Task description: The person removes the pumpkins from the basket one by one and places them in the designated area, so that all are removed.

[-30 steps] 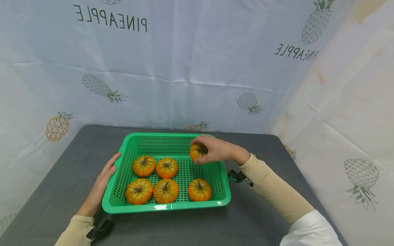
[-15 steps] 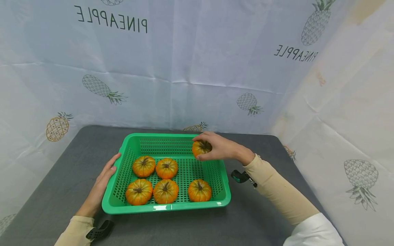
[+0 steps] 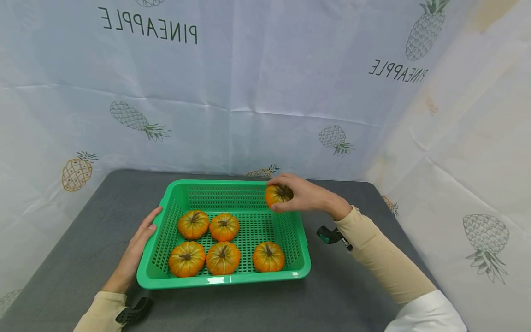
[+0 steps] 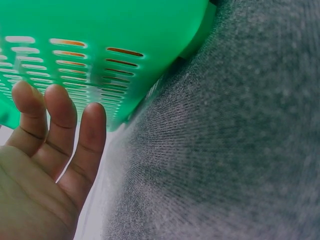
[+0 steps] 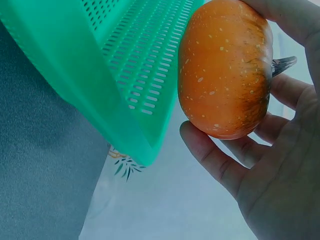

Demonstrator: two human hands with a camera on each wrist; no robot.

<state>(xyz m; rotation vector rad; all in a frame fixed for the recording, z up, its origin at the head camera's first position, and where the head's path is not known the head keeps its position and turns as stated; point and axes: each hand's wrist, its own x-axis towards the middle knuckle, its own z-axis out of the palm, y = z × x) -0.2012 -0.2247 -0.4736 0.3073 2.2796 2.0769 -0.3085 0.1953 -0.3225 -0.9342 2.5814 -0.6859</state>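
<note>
My right hand [image 3: 309, 197] grips a small orange pumpkin [image 3: 277, 197] by its sides, raised over the back right corner of a green plastic basket [image 3: 182, 282]. In the right wrist view the pumpkin [image 5: 225, 70] shows its speckled orange side, with the stem toward the palm and the basket rim beside it. On the basket's left side, my left hand [image 3: 134, 249] rests with extended fingers against the rim. The left wrist view shows its fingertips [image 4: 93, 117] at the slotted outer wall. Inside the basket sit several more pumpkins [image 3: 224, 258], mostly toward the left, one [image 3: 268, 257] at front right.
The basket stands on a dark grey cloth-covered table [image 3: 199, 309]. A white curtain [image 3: 265, 92] printed with pineapples hangs behind the table and along its right side. Black straps [image 3: 134, 311] are worn at both wrists.
My right hand has carried its pumpkin a little up and to the right, toward the basket's back right corner. The left hand, the basket and the other pumpkins have stayed put.
</note>
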